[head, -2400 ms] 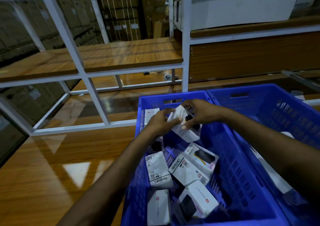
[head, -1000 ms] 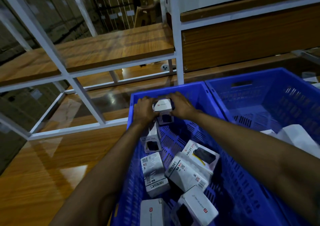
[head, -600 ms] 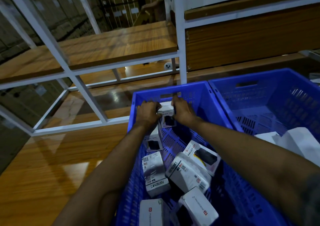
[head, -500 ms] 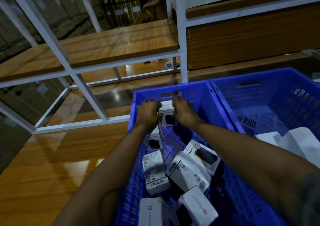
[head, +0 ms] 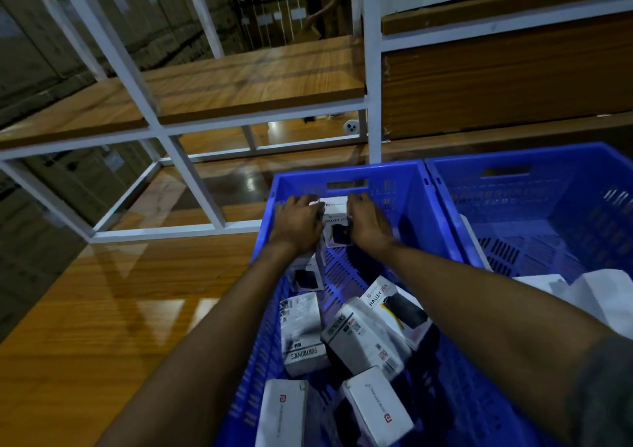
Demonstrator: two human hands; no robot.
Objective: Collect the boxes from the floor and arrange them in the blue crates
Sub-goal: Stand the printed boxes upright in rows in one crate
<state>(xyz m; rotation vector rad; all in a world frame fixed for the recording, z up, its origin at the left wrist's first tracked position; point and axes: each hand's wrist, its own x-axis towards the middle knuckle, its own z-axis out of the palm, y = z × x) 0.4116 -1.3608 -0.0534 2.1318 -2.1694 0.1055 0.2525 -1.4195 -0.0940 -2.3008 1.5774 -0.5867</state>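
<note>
A couple of seconds earlier the small white cardboard box [head: 337, 222], printed HALLEY with a dark product picture, had been held up over the middle of the left blue plastic crate [head: 346, 170] and turned between the fingers. By this moment it had been carried to the crate's far end and lowered there. It stood upright with its printed face toward the camera, right against the far wall just below the handle slot. Over the last half-second it had barely shifted, which suggested it was seated rather than still travelling. The left hand [head: 298, 222] grasped its left edge with curled fingers and the right hand [head: 368, 224] grasped its right edge the same way, so neither had let go yet. Another upright white box [head: 306, 275] stood just beside the crate's left wall, under the left wrist, and looked like the start of a row. Nearer the camera, the loose white boxes [head: 363, 340] lay tilted and overlapping on the crate floor as before, unsorted. The right blue plastic crate [head: 513, 159] sat touching the left one, with pale white items [head: 599, 296] at its near end. In my judgement this box was as good as placed, and most of the arranging remained.
</note>
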